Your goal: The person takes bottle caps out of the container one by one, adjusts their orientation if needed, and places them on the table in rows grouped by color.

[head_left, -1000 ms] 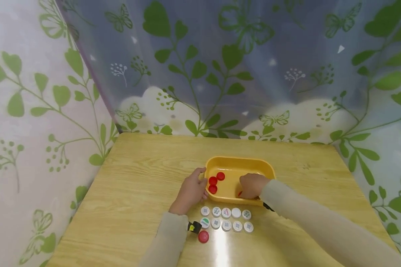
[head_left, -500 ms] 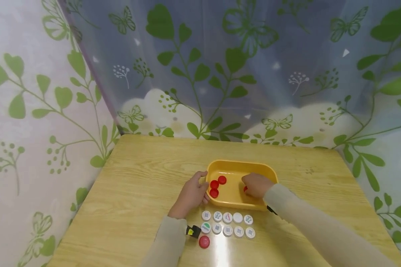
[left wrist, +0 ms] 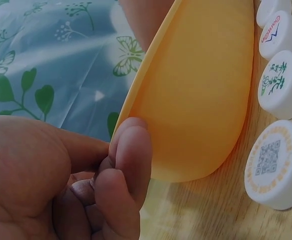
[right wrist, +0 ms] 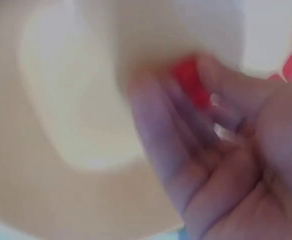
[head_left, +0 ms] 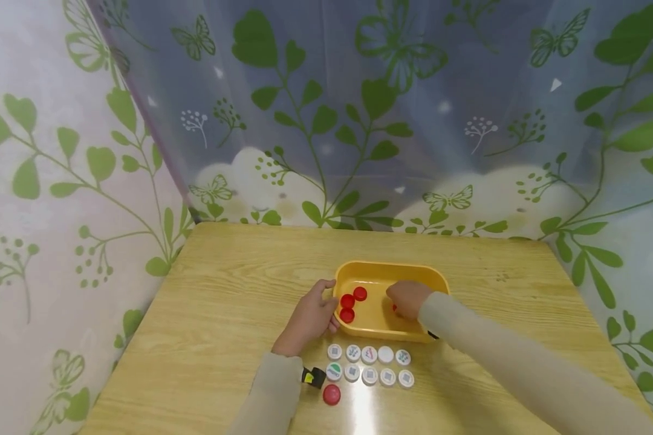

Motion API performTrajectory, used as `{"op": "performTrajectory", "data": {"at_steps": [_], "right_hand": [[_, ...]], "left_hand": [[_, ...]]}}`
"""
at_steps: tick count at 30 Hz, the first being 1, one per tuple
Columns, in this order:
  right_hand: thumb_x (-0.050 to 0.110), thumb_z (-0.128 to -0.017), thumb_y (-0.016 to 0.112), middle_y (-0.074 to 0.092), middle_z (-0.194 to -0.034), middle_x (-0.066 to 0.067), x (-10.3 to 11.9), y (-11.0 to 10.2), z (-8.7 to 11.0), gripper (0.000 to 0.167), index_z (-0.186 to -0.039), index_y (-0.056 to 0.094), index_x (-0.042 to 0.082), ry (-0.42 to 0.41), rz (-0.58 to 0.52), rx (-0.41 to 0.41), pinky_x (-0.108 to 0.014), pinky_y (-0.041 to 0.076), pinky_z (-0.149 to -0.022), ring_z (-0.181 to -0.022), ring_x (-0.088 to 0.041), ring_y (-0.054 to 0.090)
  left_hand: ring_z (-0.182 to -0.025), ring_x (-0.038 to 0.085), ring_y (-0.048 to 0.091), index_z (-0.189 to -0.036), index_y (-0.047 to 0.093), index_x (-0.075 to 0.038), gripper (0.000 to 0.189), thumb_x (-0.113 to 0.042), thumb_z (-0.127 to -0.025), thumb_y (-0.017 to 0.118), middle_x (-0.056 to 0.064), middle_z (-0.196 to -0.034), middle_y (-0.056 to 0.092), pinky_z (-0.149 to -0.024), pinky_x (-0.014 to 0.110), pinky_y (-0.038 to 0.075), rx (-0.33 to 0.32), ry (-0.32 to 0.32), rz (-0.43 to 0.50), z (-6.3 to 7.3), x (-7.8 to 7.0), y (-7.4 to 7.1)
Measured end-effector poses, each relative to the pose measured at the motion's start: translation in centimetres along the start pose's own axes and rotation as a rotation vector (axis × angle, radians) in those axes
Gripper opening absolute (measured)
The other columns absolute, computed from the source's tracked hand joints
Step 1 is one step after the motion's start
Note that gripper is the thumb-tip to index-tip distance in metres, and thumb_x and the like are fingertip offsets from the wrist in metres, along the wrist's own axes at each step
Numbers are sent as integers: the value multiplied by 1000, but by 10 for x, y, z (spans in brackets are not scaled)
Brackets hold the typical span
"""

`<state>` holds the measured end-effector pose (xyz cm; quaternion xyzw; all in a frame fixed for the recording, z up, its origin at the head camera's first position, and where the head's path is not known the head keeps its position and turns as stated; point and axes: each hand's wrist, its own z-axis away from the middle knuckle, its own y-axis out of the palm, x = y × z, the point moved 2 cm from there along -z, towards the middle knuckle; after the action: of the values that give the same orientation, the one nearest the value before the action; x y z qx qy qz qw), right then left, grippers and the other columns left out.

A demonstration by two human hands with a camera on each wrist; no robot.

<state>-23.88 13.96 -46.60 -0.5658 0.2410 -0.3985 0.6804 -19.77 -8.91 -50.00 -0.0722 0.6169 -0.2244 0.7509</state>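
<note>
A yellow plastic tub [head_left: 370,332] stands on the table. My left hand [head_left: 309,314] grips its left end; in the left wrist view, curled fingers [left wrist: 130,155] press against the outside of the wall. Inside the tub at the right, my right hand [head_left: 410,299] pinches a red bottle cap [right wrist: 192,82] between thumb and fingers, blurred in the right wrist view. The tub also holds three more red bottle caps [head_left: 347,301] near its left end, lying close together.
In front of the tub, several white bottle caps [head_left: 369,376] lie in two rows. One red bottle cap [head_left: 331,394] sits below the left end of the rows. Patterned curtains [head_left: 326,121] hang behind the wooden table [head_left: 239,272] and at its sides.
My right hand and the red bottle cap it holds have shifted slightly toward the tub's far side. My left hand stays at the tub's left end. The head view has tilted a little.
</note>
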Motion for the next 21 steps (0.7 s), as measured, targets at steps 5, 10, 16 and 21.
{"op": "performTrajectory", "data": {"at_steps": [5,10,16,21], "right_hand": [[-3,-85,72,54,-73,-3,0,-7,-12,21,-77,57,9,-23,59,87,-32,46,-67,-67,-20,45],[-1,-86,71,46,-69,0,-3,-12,-23,20,-76,55,7,-17,-50,108,-28,39,-65,-65,-17,42],[4,-88,75,42,-67,2,-7,-16,-31,30,-72,50,10,26,-139,100,-26,34,-64,-64,-15,40],[2,-86,74,43,-66,1,-7,-15,-35,27,-72,52,9,28,-129,81,-27,35,-62,-62,-16,41]], "left_hand": [[-61,24,66,-154,44,-15,46,-19,-109,53,8,-71,67,-64,34,58,-2,7,9,-2,3,2],[-60,22,65,-155,42,-14,46,-19,-110,52,6,-70,67,-62,32,56,-14,27,-3,-3,4,4],[-59,16,61,-163,28,-10,57,-18,-111,49,4,-72,66,-60,30,55,0,70,-38,-3,2,5],[-60,17,60,-160,36,-11,52,-19,-111,48,6,-74,65,-63,33,57,28,71,-28,-4,1,4]]}}
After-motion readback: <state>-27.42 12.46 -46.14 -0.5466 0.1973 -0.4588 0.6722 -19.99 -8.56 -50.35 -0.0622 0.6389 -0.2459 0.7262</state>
